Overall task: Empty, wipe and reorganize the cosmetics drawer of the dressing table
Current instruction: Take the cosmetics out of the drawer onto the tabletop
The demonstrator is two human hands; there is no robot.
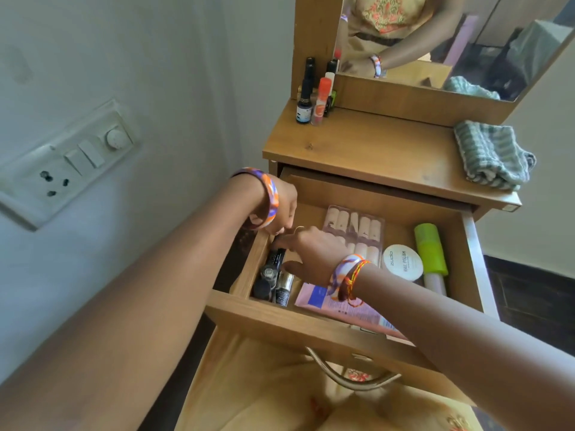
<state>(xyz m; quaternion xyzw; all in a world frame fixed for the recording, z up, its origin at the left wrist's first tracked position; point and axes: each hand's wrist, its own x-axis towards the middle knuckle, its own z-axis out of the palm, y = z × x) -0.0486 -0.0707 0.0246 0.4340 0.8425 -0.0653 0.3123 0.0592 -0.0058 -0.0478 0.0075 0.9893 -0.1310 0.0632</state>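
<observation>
Wooden drawer (314,325) pulled out below the tabletop (367,144), still stocked. Both my hands are in its left rear corner. Left hand (280,206) comes over the left wall, fingers curled down toward something small; what they hold, I cannot tell, my right hand covers it. Right hand (314,250) reaches across from the right, fingers bent and fingertips down on the far end of a black tube (275,258) lying along the left wall. Whether they pinch it or only touch, cannot tell. A bangle on each wrist, plus a thread band on the right.

Near the front of that left side: small dark bottles (269,283) and a silver-capped one (285,284), packed close together. Just right of them a pink packet (329,306) lies flat, partly under my right wrist. Toward the back, a tray of fake nails (354,225), my right hand over its left part. Right of that a round white tub (402,262) marked nail polish, then a green bottle (431,250) lying lengthwise near the right wall.

On the tabletop: a black bottle (305,94) and an orange-capped one (320,101) stand upright at the left rear by the mirror (435,42). A striped cloth (493,154) sits bunched at the right edge. Switch plate (65,163) on the wall to the left.
</observation>
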